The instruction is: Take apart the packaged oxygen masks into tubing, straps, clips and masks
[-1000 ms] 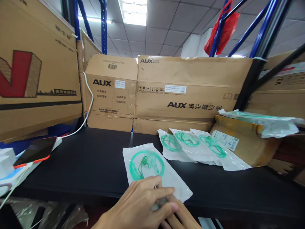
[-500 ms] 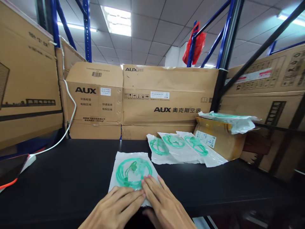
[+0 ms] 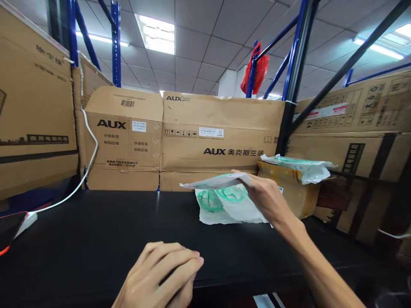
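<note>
My right hand is closed on the edge of a white and clear bag of green tubing. It holds this bag raised and nearly level, seen almost edge-on. Just beneath it, several similar bags of coiled green tubing lie overlapping on the black shelf surface; the right hand and forearm hide part of them. My left hand is low at the front edge, fingers curled and tips close together, with nothing visible in it. Its thumb and palm are hidden.
Behind the bags stands a small cardboard box with more bagged tubing on top. Large cardboard boxes wall the back and sides. At left, a phone lies by a white cable. A dark rack post rises at right.
My right hand has lifted the bag of green tubing from the front of the shelf and carried it forward and right over the others. My left hand has let go, and its fingers are now curled.
</note>
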The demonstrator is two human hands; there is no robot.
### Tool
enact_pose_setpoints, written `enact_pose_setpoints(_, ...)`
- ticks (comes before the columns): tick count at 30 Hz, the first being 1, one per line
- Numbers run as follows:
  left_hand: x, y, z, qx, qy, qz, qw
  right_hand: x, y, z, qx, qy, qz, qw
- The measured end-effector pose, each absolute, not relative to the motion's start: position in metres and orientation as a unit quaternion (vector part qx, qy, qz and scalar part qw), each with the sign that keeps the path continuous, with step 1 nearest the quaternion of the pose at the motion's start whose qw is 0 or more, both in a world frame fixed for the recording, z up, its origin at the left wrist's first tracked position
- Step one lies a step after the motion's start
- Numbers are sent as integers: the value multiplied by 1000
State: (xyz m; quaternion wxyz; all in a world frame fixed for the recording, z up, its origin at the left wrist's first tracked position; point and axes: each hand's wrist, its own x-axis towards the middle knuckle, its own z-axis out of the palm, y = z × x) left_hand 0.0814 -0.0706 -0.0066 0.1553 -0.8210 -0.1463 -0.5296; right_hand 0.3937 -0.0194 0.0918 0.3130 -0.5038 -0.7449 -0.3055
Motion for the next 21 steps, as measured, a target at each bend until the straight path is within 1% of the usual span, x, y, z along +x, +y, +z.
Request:
enact_pose_setpoints(2, 86, -62, -15, -828, -144, -529, 117, 426, -8, 85, -526, -716, -331, 318)
enact_pose_setpoints(4, 91, -56, -24, -840, -165, -510, 81, 453, 4, 70, -547, -706, -332, 304)
enact_pose_setpoints(11, 100, -59, -33, -887, -263, -374, -62, 495, 28, 14, -553, -768, -241, 215)
enact_pose_setpoints(15, 101, -60, -31, -894, -284, -334, -97, 502, 27, 3, -552, -783, -206, 199)
enact_pose_setpoints(21, 100, -61, -33, -898, -294, -302, -125, 512, 29, -5, -552, -782, -200, 210)
